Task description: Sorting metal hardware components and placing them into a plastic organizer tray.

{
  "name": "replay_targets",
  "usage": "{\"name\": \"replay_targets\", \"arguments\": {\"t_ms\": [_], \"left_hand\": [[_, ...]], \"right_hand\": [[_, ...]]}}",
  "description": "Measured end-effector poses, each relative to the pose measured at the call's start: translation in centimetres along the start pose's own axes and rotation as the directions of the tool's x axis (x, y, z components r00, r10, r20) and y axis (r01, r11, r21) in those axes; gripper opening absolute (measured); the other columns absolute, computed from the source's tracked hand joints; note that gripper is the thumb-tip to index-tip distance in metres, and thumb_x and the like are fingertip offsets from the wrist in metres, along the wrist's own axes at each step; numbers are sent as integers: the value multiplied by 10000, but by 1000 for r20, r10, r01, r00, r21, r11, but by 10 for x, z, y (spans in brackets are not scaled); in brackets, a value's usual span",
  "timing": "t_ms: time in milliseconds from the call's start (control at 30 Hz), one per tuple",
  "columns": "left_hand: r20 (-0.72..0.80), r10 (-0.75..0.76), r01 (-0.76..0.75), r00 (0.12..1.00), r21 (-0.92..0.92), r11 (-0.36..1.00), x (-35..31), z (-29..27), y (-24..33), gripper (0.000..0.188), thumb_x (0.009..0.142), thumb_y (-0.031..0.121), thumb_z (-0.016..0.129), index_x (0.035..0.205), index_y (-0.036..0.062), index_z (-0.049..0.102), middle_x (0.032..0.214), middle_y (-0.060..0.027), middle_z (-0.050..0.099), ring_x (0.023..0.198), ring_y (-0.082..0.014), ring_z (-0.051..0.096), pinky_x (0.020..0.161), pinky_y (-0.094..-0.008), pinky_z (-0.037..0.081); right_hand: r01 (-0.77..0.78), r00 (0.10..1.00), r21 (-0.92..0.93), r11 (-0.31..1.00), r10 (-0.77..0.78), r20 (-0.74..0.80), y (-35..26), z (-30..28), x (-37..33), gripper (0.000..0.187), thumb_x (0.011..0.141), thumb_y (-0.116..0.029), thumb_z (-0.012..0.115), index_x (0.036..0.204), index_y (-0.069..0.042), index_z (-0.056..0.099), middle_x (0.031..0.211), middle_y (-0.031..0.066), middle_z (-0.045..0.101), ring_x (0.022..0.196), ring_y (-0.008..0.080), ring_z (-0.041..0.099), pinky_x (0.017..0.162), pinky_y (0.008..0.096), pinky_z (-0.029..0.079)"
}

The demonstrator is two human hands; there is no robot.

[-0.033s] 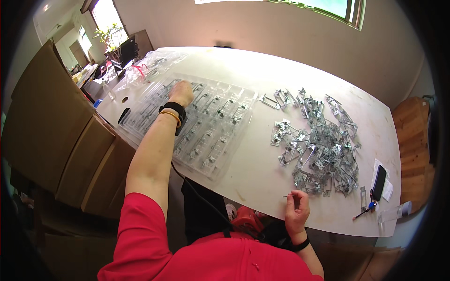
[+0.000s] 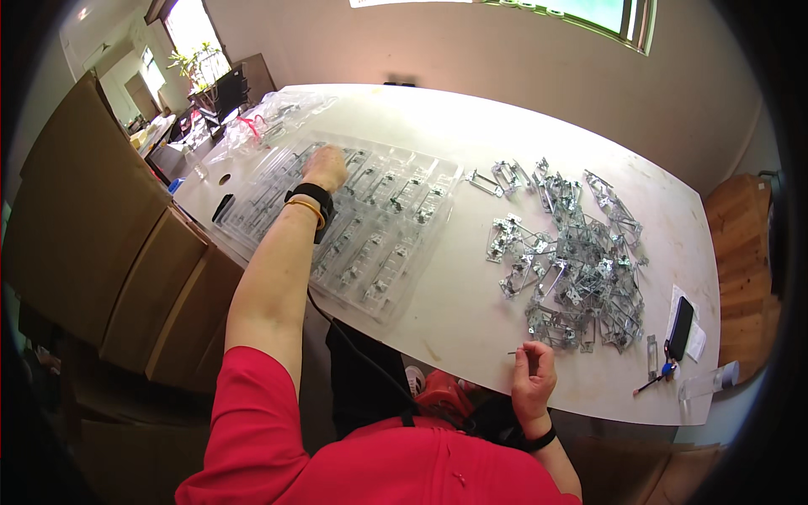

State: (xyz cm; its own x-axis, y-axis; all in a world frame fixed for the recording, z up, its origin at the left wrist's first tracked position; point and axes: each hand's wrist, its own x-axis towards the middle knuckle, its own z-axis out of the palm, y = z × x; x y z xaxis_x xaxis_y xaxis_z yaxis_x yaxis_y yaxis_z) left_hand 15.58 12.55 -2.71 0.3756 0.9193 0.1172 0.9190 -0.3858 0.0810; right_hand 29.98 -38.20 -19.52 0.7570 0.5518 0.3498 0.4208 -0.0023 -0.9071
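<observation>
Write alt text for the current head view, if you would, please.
A person's left-hand grip is over a clear tray of metal parts on a white table; the right-hand grip, by its near edge, pinches a thin piece. Metal frames lie heaped at right.

A bright window (image 2: 589,15) tops the pale wall (image 2: 454,63) behind a table (image 2: 463,295).

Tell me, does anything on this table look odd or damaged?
One small metal bracket lies apart from the tangled heap of metal parts, beside a black object, so it looks a little stray. Nothing else stands out, though the parts show too small to judge damage.
</observation>
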Motion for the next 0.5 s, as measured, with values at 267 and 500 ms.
{"name": "replay_targets", "arguments": {"t_ms": [267,500], "left_hand": [[120,-36,37,992,-4,999,-1,4,-12,323,936,97,635,1208,0,778,1299,-252,729,1248,-399,696,1051,-470,556],[62,-85,82,994,39,996,-14,-5,3,310,947,95,633,1205,6,781,1302,-241,731,1253,-394,694,1049,-463,561]], "right_hand": [[25,1000,-31,999,-24,3,2,1,0,161,1000,-16,712,1147,-28,649,967,88,700,856,176,695,788,303,561],[26,1000,-44,999,-26,5,4,0,0,162,1000,-16,712,1148,-30,648,967,86,701,854,175,696,787,303,562]]}}
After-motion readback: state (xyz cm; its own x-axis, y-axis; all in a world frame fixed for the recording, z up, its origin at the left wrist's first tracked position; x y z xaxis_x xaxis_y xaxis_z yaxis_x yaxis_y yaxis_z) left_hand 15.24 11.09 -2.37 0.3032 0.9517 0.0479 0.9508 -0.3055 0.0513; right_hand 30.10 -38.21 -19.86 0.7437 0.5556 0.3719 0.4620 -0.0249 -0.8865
